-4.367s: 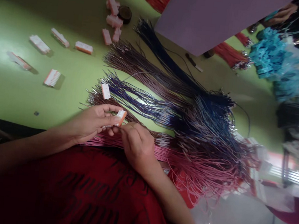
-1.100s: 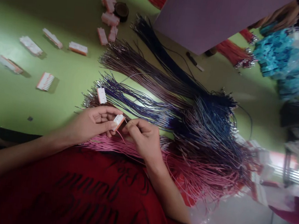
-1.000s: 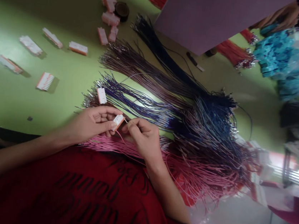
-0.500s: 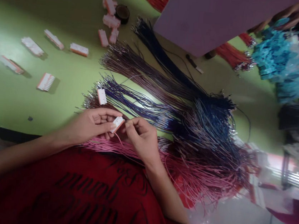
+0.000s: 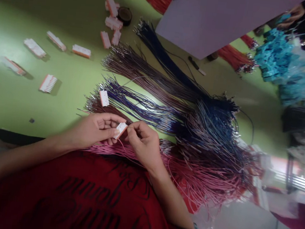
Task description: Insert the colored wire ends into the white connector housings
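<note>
A small white connector housing with an orange side [image 5: 120, 130] is pinched between the thumb and fingers of my left hand [image 5: 98, 130]. A pink wire runs out of its lower edge. Close against the housing's right end, the thumb and forefinger of my right hand [image 5: 145, 141] are pressed together on a thin wire, mostly hidden by the fingertips. Beneath and beyond my hands lie brown wires [image 5: 105, 108], purple-blue wires [image 5: 142, 108] and pink wires [image 5: 206, 177]. Another white connector housing [image 5: 104, 98] rests on the wires just beyond my left hand.
Several connector housings [image 5: 35, 48] lie on the green table [image 5: 71, 79] to the left. A tape roll [image 5: 124, 16] sits near more housings. Dark blue wires [image 5: 161, 58], a purple panel [image 5: 207, 21] and turquoise parts [image 5: 275, 53] are farther off. Another person's hand [image 5: 293, 16] is at upper right.
Both hands and the held housing have shifted very slightly down. The other person's hand at upper right has moved a little. My grips look the same.
</note>
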The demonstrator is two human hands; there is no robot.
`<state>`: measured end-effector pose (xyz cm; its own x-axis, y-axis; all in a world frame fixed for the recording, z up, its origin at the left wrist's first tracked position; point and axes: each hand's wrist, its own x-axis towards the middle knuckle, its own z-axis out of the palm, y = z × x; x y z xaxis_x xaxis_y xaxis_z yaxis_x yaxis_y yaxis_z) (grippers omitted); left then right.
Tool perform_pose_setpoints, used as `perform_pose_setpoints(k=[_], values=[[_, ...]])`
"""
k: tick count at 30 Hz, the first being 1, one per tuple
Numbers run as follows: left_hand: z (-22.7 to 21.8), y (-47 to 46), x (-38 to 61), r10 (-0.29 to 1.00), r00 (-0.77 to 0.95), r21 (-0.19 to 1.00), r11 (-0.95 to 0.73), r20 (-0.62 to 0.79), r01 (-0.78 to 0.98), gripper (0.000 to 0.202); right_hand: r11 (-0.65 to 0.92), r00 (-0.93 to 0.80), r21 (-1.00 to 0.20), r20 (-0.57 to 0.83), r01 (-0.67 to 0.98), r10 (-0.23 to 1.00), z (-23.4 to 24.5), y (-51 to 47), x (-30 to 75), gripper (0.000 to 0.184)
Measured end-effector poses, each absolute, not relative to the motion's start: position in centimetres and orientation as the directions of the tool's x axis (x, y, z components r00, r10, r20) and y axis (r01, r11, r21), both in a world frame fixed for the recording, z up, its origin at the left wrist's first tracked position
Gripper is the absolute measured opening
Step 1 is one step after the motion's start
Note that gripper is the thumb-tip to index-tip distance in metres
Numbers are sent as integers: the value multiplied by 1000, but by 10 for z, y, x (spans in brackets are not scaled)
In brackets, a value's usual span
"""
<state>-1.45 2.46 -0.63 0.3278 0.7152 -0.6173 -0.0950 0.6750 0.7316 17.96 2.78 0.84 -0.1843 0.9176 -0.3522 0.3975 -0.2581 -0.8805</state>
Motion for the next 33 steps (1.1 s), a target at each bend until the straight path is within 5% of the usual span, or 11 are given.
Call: perform_pose_setpoints(k=[5, 8, 11, 14, 18, 22, 25, 29, 31, 33], values=[[-6, 29, -14, 740, 294, 744, 657, -605, -122, 45, -59, -190, -841, -189, 537, 964, 6, 33, 198, 23], [-5, 31, -14, 710, 334, 724, 682, -620, -105, 44, 220, -223, -522, 59, 824, 973, -3, 42, 216, 24], [-6, 32, -13, 684, 359, 705, 703, -635, -91, 43, 360, -353, -118, 76, 926, 933, -15, 48, 226, 28], [-7, 31, -12, 681, 356, 700, 707, -639, -97, 43, 430, -427, -22, 81, 903, 901, -20, 51, 230, 30], [-8, 31, -16, 700, 340, 713, 693, -628, -108, 44, 389, -348, -256, 192, 885, 918, -11, 49, 246, 21], [-9, 30, -19, 725, 319, 737, 668, -611, -105, 44, 162, -67, -588, 180, 793, 981, 14, 45, 266, 9], [-10, 31, -15, 725, 322, 732, 670, -609, -122, 45, 84, 71, -728, 179, 680, 981, 40, 43, 255, 5], [-10, 35, -5, 777, 340, 786, 601, -530, -147, 38, 254, -276, -847, 134, 466, 952, 58, 46, 203, 11], [-10, 37, -4, 805, 326, 816, 560, -495, -142, 34, 189, -425, -912, 18, 363, 905, 52, 51, 182, 12], [-10, 38, -5, 788, 322, 800, 586, -525, -130, 36, 51, -376, -930, -97, 365, 922, 39, 56, 176, 12]])
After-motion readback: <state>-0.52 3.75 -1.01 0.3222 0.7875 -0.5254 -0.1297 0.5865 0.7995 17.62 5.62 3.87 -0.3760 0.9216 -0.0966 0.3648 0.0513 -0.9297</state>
